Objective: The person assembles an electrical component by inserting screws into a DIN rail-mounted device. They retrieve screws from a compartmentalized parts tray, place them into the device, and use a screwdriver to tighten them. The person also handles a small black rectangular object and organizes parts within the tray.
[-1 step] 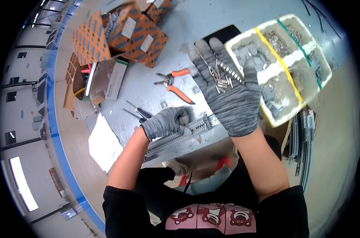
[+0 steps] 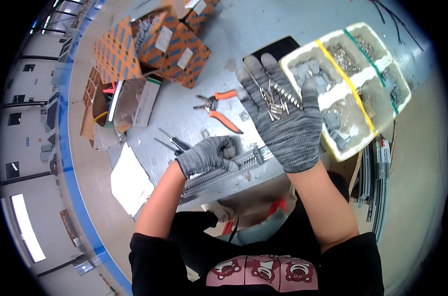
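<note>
My right hand (image 2: 289, 133), in a grey knit glove, lies palm up with its fingers stretched out. Across its palm and fingers rest several small silvery metal pins (image 2: 276, 106) and a ribbed metal strip (image 2: 285, 93). My left hand (image 2: 206, 155), gloved alike, is curled closed, its thumb against a grey row of terminal blocks on a rail (image 2: 211, 180) near the table's front edge. What its fingers hold, if anything, is hidden. Just beyond the left hand lie dark-handled screwdrivers (image 2: 178, 146). Orange-handled wire strippers (image 2: 223, 121) lie between the two hands.
At the right stands a white foam box (image 2: 332, 101) with compartments of small metal and grey parts. A black flat device (image 2: 271, 48) lies behind my right hand. Orange patterned cartons (image 2: 172, 47) fill the far left; white paper (image 2: 130, 180) hangs over the left edge.
The whole view has shifted slightly. Both hands keep nearly the same pose, and the metal pieces still lie on my right palm.
</note>
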`<state>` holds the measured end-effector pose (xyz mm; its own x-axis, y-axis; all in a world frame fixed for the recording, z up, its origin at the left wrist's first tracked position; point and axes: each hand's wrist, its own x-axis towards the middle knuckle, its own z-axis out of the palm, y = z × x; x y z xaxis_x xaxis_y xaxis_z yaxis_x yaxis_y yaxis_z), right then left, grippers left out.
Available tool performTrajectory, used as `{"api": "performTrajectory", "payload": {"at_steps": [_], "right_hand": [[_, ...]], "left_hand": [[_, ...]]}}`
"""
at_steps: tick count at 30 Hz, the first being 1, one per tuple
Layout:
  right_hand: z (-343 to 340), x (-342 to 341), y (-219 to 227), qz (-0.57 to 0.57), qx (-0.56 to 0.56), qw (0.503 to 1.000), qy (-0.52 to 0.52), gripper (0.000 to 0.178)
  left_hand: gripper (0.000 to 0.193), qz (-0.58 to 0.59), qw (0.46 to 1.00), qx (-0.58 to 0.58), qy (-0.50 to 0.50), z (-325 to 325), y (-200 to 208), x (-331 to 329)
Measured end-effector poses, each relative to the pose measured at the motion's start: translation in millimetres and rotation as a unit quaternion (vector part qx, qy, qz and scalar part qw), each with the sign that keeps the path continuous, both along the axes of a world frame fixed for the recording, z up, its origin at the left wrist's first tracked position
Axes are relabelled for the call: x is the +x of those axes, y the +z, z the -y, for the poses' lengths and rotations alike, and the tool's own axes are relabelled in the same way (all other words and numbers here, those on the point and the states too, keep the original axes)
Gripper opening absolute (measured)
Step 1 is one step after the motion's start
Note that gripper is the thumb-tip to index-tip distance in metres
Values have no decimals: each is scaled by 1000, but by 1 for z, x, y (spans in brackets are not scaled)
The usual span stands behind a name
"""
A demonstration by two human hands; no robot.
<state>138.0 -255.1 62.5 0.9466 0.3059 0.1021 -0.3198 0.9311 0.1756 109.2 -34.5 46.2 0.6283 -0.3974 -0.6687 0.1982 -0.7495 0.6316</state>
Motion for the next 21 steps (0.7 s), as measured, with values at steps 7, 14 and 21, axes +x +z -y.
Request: {"api": "performTrajectory", "payload": {"at_steps": [7, 14, 21], "right_hand": [[0, -5, 2, 15, -17, 1000, -1, 75], [-6, -7, 2, 18, -13, 1000, 8, 73], [-6, -3, -2, 18, -22, 1000, 1, 71]], "left_hand": [[17, 339, 904, -160, 204, 27, 41, 0], [22, 418, 884, -129, 164, 80, 70, 16], [20, 418, 891, -75, 164, 88, 68, 21]]}}
